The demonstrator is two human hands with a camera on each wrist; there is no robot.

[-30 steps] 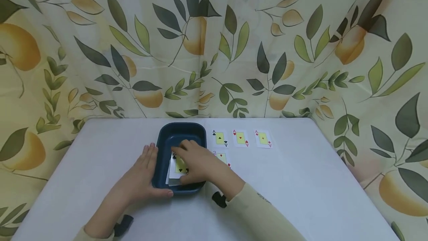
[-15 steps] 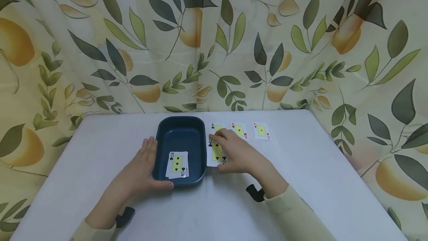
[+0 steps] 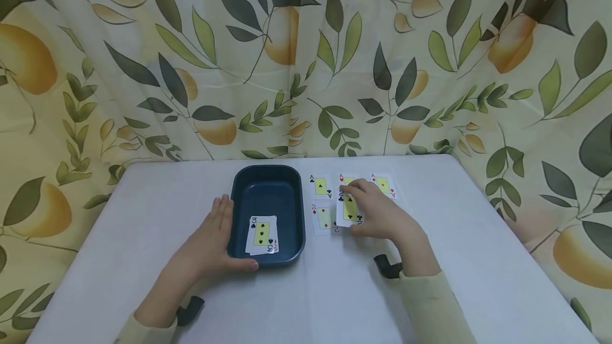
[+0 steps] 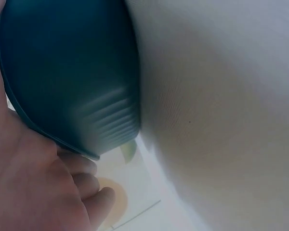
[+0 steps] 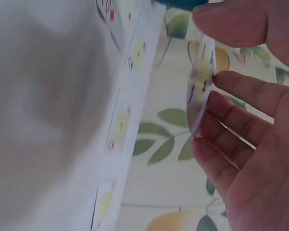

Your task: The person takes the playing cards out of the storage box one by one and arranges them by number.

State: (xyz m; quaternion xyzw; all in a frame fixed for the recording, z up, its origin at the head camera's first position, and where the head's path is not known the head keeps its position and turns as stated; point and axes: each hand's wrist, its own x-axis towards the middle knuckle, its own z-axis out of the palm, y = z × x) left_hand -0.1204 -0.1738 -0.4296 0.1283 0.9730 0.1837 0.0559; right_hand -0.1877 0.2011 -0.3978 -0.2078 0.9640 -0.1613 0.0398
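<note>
My left hand lies along the left side of a dark blue tray, fingers straight against its wall and thumb at the near edge. In the left wrist view the tray's ribbed outer wall is beside the hand. My right hand pinches a clubs playing card between thumb and fingertips. The card is clear of the table in the right wrist view. It is just right of a two of diamonds and partly covers the ace of hearts in the head view.
A small pile of cards, a black one on top, lies in the tray's near half. An ace of clubs and an ace of diamonds lie face up in the back row on the white table. Behind hangs a patterned curtain.
My right hand has lifted the clubs card out of the tray and carried it right, past the two of diamonds. The left hand has stayed at the tray.
</note>
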